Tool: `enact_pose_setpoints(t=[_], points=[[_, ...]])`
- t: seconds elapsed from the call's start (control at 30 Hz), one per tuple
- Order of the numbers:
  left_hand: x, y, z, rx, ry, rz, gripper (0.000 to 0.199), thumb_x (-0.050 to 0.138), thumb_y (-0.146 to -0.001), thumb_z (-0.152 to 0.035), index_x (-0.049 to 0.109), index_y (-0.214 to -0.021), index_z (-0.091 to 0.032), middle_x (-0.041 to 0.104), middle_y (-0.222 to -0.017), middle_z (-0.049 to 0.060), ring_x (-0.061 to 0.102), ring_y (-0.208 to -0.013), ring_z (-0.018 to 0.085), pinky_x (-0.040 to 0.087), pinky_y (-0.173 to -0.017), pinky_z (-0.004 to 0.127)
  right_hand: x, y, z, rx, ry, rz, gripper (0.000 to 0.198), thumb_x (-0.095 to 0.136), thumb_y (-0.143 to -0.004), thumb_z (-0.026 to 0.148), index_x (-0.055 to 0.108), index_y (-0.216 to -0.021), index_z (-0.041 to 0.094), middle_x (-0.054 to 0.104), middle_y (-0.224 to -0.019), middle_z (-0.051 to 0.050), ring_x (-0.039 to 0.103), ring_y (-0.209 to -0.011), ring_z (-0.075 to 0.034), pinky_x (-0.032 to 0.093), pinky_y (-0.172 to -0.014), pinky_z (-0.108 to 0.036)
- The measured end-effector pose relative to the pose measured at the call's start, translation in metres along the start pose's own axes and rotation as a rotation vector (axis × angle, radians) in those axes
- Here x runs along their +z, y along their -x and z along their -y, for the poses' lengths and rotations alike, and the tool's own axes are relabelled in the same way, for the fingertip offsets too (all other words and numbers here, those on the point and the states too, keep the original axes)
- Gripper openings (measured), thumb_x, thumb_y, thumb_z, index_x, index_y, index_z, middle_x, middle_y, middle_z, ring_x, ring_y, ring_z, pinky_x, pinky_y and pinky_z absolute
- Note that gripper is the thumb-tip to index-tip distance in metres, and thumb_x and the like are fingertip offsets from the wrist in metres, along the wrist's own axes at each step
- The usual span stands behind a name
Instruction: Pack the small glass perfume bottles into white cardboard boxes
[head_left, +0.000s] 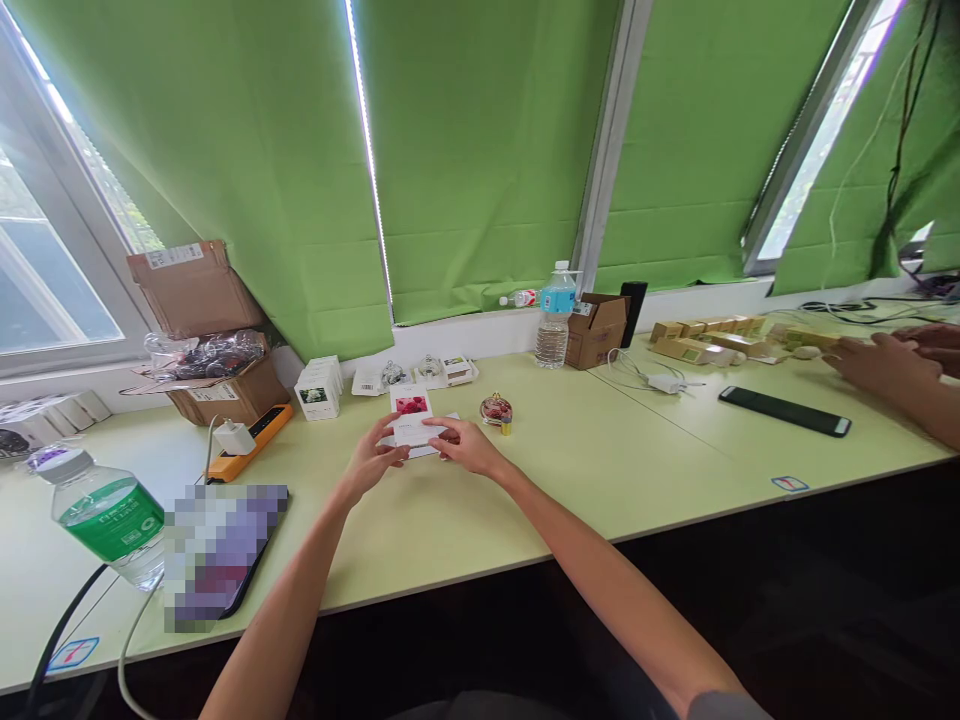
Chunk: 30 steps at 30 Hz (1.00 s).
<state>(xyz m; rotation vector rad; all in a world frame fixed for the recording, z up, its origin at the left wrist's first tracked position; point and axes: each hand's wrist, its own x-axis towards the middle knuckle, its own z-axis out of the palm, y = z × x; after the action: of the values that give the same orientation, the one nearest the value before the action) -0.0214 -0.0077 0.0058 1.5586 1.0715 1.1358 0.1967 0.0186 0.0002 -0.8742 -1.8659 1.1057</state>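
Forearms [277,600] nearest, reaching to a white carton [410,425] just left of the round glass bottle [495,408]. Left hand [367,460] and right hand [469,447]: grip clamped on carton's sides, exact right fingertip contact hard to tell. Probably light, stiffish card, crushable; best held gently by side edges.

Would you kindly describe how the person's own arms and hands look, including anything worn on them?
The left grip and right grip are bare hands, without gloves; no watch or bracelet shows. Both forearms are uncovered. A grey sleeve shows on the right side at the picture's bottom edge; any left sleeve is out of view.
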Motion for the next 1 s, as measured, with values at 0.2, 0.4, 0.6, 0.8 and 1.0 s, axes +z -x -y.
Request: enact_pose_setpoints(t=[0.2, 0.4, 0.6, 0.8, 1.0], points=[[0.0005, 0.0007, -0.0014, 0.005, 0.002, 0.001, 0.068, 0.07, -0.072, -0.035, 0.041, -0.134, -0.029, 0.053, -0.125, 0.012, 0.066, -0.079, 0.017, 0.055, -0.071, 0.035, 0.0009, -0.0001, -0.0001, 0.012, -0.003, -0.014, 0.047, 0.059, -0.08, 0.034, 0.056, -0.126, 0.022, 0.061, -0.074, -0.001, 0.053, -0.061, -0.01, 0.051, -0.058, -0.022], [0.0003, 0.0004, -0.0009, 0.004, 0.008, -0.007, 0.07, 0.071, -0.071, -0.035, 0.041, -0.134, -0.028, 0.054, -0.124, 0.012, 0.066, -0.079, 0.018, 0.056, -0.07, 0.035, 0.0006, -0.0003, -0.0001, 0.014, 0.013, -0.016, 0.048, 0.06, -0.08, 0.034, 0.055, -0.127, 0.022, 0.062, -0.073, 0.0, 0.053, -0.06, -0.01, 0.051, -0.059, -0.023], [0.0006, 0.0001, -0.0012, -0.001, 0.005, -0.013, 0.069, 0.071, -0.07, -0.035, 0.042, -0.133, -0.029, 0.053, -0.125, 0.012, 0.067, -0.078, 0.017, 0.055, -0.069, 0.033, 0.0005, -0.0002, 0.001, 0.013, -0.007, -0.022, 0.047, 0.061, -0.08, 0.034, 0.057, -0.125, 0.021, 0.062, -0.076, -0.002, 0.055, -0.062, -0.01, 0.05, -0.057, -0.021], [-0.0001, -0.0004, 0.0, 0.008, 0.011, -0.004, 0.07, 0.071, -0.07, -0.036, 0.042, -0.133, -0.028, 0.055, -0.123, 0.012, 0.066, -0.078, 0.017, 0.056, -0.069, 0.033, 0.0009, -0.0008, -0.0002, 0.021, -0.006, -0.025, 0.048, 0.062, -0.079, 0.036, 0.057, -0.125, 0.022, 0.064, -0.076, -0.001, 0.054, -0.058, -0.009, 0.051, -0.058, -0.022], [0.0009, 0.0006, -0.0023, -0.009, 0.009, -0.013, 0.07, 0.071, -0.07, -0.035, 0.042, -0.133, -0.028, 0.053, -0.124, 0.012, 0.066, -0.078, 0.017, 0.056, -0.07, 0.034, 0.0006, -0.0001, -0.0001, 0.02, 0.001, -0.027, 0.048, 0.061, -0.079, 0.036, 0.057, -0.125, 0.021, 0.063, -0.074, -0.001, 0.053, -0.058, -0.009, 0.05, -0.057, -0.022]])
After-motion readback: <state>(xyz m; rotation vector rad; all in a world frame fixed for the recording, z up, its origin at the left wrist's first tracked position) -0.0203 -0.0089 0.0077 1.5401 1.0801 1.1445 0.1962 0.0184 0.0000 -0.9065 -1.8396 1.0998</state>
